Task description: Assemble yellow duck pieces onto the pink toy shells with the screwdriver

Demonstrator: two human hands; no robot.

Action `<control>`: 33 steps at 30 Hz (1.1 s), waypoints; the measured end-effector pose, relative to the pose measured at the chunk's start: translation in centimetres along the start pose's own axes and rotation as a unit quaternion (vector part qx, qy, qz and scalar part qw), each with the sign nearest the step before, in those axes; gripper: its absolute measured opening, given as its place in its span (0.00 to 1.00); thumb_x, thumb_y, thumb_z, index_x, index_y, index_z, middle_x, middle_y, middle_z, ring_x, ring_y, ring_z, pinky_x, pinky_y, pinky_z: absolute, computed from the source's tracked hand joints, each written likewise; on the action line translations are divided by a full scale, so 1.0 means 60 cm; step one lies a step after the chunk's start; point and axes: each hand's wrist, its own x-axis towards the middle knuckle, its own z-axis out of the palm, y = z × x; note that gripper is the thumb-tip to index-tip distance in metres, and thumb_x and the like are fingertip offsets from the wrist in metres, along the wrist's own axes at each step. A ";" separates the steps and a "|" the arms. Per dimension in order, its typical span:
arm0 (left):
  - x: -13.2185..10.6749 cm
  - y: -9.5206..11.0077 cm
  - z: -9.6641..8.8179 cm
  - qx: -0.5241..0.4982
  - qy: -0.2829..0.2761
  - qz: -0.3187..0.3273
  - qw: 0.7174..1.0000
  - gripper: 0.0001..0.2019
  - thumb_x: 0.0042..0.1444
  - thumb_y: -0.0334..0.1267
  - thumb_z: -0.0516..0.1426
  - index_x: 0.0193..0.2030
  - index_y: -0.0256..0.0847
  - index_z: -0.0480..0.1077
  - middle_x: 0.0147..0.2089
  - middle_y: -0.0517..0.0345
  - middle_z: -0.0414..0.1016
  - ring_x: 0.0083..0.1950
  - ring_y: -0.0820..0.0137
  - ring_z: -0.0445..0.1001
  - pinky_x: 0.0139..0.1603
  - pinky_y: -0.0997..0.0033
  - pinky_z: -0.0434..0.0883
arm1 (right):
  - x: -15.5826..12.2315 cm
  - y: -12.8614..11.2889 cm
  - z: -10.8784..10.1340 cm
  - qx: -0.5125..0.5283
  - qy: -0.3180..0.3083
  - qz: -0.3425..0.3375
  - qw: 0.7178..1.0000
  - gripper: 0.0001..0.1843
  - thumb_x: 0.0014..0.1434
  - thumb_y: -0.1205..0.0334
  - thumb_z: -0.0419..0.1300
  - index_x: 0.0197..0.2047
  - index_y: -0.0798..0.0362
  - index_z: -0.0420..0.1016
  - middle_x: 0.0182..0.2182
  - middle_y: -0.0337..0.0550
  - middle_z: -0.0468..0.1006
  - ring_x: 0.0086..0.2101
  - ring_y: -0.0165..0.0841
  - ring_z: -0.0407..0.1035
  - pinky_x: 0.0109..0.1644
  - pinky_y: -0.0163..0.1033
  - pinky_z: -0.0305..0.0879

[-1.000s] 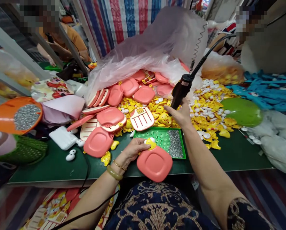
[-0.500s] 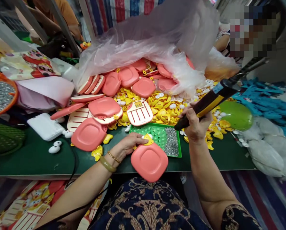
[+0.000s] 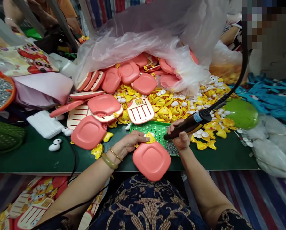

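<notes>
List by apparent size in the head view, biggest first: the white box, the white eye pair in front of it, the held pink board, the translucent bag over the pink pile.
1. Translucent bag
2. Held pink board
3. White box
4. White eye pair

White case (image 3: 45,124) lies on the green tabletop (image 3: 37,163) and serves as reference. Directly behind the case: creased pink bundle (image 3: 43,89); beyond that, printed bag (image 3: 25,60) bearing cartoon figures. Left of the case: dark green perforated basket (image 3: 6,135), cut off by the view's edge. Far right of the case: rounded green item (image 3: 241,113), heap of blue pieces (image 3: 267,97), cloudy plastic bags (image 3: 270,148). Well behind the case: co-worker in an orange top (image 3: 68,11), partly hidden by grey bars (image 3: 61,20).
</notes>
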 end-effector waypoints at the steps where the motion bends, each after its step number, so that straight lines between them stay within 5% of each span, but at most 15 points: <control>1: 0.000 0.000 -0.001 -0.001 -0.003 -0.003 1.000 0.14 0.34 0.38 0.70 0.23 0.32 0.74 0.21 0.55 0.72 0.21 0.75 0.65 0.24 0.74 0.60 | 0.000 0.001 0.001 -0.003 0.000 0.001 1.000 0.27 0.42 0.36 0.61 0.34 0.48 0.62 0.21 0.31 0.63 0.19 0.26 0.60 0.23 0.35 0.58; 17: -0.010 0.008 0.004 -0.046 -0.043 -0.015 0.998 0.14 0.35 0.37 0.71 0.28 0.31 0.75 0.28 0.53 0.74 0.27 0.74 0.69 0.29 0.74 0.63 | -0.006 0.019 -0.004 -0.026 0.000 0.004 1.000 0.28 0.41 0.35 0.61 0.35 0.48 0.64 0.21 0.32 0.64 0.19 0.27 0.61 0.23 0.36 0.58; 27: -0.003 -0.007 -0.005 -0.029 -0.025 -0.003 0.999 0.14 0.34 0.36 0.70 0.20 0.35 0.69 0.20 0.61 0.67 0.20 0.78 0.61 0.23 0.75 0.55 | -0.004 -0.072 0.040 0.023 0.002 -0.083 0.996 0.27 0.44 0.31 0.58 0.35 0.46 0.67 0.22 0.34 0.62 0.20 0.28 0.60 0.25 0.38 0.61; 33: -0.008 -0.002 0.002 -0.013 -0.021 0.003 1.000 0.15 0.33 0.37 0.70 0.20 0.35 0.68 0.20 0.62 0.66 0.21 0.78 0.61 0.23 0.74 0.54 | -0.017 -0.076 0.079 0.041 -0.050 -0.074 0.995 0.27 0.45 0.32 0.58 0.37 0.45 0.67 0.23 0.35 0.62 0.20 0.30 0.59 0.25 0.40 0.62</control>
